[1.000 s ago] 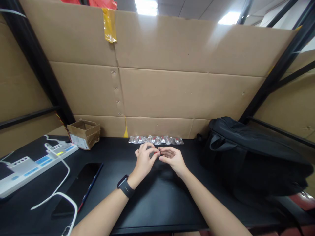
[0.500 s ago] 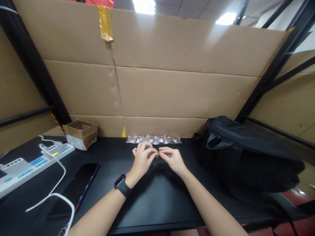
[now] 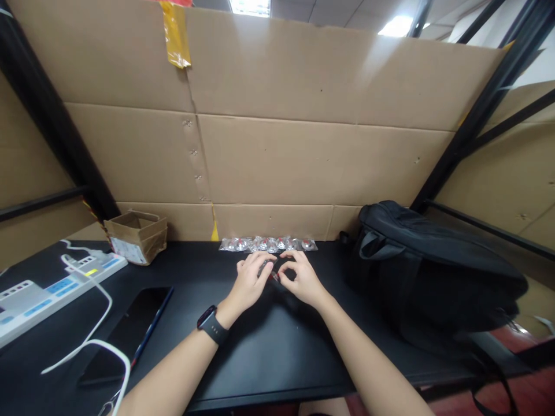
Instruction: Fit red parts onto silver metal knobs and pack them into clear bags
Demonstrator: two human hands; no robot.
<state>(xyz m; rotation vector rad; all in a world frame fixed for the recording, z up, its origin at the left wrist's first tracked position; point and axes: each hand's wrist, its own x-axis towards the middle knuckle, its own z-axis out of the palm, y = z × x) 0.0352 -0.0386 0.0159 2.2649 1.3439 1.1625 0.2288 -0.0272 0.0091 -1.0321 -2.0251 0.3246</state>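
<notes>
My left hand, with a black watch on its wrist, and my right hand meet over the middle of the black table. Both pinch a small part, dark and silvery with a bit of red; it is too small to name. Fingers of both hands are curled round it. Just behind the hands lies a row of small clear bags holding silver and red pieces, against the cardboard wall.
A black backpack fills the right side of the table. At the left are a small open cardboard box, a white power strip with a white cable, and a dark phone with a pen beside it.
Both hands have sunk slightly toward the table and the right fingers have curled more over the small part. The view has shifted a little to the right.
</notes>
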